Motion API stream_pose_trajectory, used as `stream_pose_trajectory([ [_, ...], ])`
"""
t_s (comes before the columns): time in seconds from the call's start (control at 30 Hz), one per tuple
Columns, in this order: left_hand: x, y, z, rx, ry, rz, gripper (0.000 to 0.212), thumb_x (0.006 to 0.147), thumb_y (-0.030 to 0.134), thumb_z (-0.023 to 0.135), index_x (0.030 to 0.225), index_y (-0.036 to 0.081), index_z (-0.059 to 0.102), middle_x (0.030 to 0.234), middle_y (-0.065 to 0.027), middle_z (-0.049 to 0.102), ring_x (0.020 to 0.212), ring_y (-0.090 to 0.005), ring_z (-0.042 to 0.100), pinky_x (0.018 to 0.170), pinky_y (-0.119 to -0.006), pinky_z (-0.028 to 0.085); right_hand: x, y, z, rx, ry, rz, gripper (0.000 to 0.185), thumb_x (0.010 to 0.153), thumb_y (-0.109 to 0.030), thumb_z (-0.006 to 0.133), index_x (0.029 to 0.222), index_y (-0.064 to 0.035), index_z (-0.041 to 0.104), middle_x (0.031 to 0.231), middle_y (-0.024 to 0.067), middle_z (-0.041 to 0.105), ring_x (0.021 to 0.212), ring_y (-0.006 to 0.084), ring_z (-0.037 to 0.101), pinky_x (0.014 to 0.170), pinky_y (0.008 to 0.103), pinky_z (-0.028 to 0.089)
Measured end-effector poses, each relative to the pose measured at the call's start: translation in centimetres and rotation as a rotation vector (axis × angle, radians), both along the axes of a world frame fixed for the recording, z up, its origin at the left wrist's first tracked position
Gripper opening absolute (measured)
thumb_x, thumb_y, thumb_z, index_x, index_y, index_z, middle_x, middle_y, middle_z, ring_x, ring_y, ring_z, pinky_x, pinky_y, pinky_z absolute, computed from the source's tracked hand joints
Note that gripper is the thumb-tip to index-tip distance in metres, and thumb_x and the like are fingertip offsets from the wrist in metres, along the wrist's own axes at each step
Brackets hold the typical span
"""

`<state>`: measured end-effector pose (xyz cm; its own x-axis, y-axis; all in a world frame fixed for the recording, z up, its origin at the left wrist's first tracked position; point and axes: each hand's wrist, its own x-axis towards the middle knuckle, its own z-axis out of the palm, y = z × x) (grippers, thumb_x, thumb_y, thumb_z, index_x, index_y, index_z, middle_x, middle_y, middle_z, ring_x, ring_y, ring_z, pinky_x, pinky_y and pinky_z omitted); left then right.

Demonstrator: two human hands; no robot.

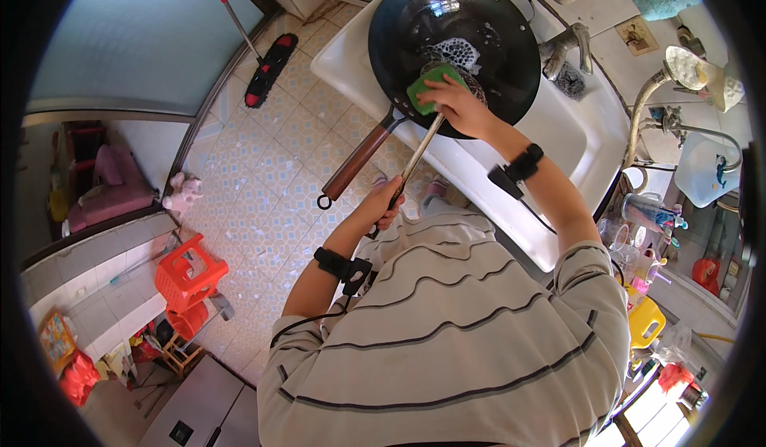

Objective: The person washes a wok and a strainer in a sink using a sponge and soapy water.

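Observation:
A dark wok (508, 76) rests across a white sink (574, 141), its brown wooden handle (359, 162) jutting past the rim toward the lower left. White suds (458, 53) lie in the wok. My left hand (383, 204) grips the dark end of a long-handled metal utensil (425, 141), which looks like a mesh skimmer. The head of this utensil sits inside the wok, partly covered by my right hand (458, 106). Under the right fingers a green sponge (428, 91) is held near the head, where the handle joins.
A metal faucet (565, 52) and a steel-wool scrubber (568, 82) are at the sink's right side. Cups and bottles (634, 237) line the right. A mop (272, 70) stands on the tiled floor (269, 177); a red plastic stool (188, 273) is at left.

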<state>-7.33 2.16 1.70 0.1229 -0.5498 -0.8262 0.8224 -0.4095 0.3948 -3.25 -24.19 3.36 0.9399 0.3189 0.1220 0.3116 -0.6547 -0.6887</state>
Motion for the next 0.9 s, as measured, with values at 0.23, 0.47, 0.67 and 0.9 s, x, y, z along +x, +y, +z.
stream_pose_trajectory([
  [0.23,0.4,0.4,0.4,-0.067,0.079,-0.038,0.05,0.083,0.058,0.035,0.063,0.012,0.037,0.04,0.0039,0.025,0.029,-0.0074,0.023,0.03,-0.023,0.017,-3.4,-4.1,-2.9,0.446,0.266,-0.464,0.024,0.081,0.001,0.046,0.103,-0.0054,0.053,0.105,0.0125,0.056,0.09,0.0246,0.057,0.082,0.0323,0.041],
  [0.47,0.4,0.6,0.2,-0.019,-0.09,-0.117,0.049,0.084,0.055,0.034,0.062,0.012,0.037,0.041,0.0028,0.026,0.029,-0.008,0.024,0.029,-0.024,0.018,2.3,-7.3,-7.6,0.253,0.148,-0.663,0.024,0.082,-0.014,0.051,0.104,-0.004,0.054,0.089,0.0146,0.059,0.085,0.0249,0.057,0.074,0.0307,0.043],
  [0.67,0.3,0.2,-0.2,-0.001,-0.075,-0.064,0.049,0.084,0.055,0.035,0.061,0.011,0.037,0.04,0.0021,0.027,0.028,-0.0087,0.025,0.028,-0.024,0.018,1.4,-0.7,-1.9,0.023,-0.012,-0.171,0.027,0.079,-0.003,0.048,0.104,-0.0095,0.054,0.11,0.0121,0.054,0.107,0.0287,0.046,0.099,0.04,0.027],
  [0.9,-0.3,0.9,-1.7,-0.091,-0.016,-0.092,0.051,0.083,0.057,0.037,0.062,0.011,0.037,0.04,0.0021,0.026,0.028,-0.0085,0.024,0.029,-0.024,0.017,-4.3,-2.2,0.6,0.093,0.074,-0.129,0.033,0.077,0.003,0.047,0.106,-0.0112,0.054,0.112,0.0112,0.053,0.112,0.0258,0.044,0.098,0.0403,0.028],
])
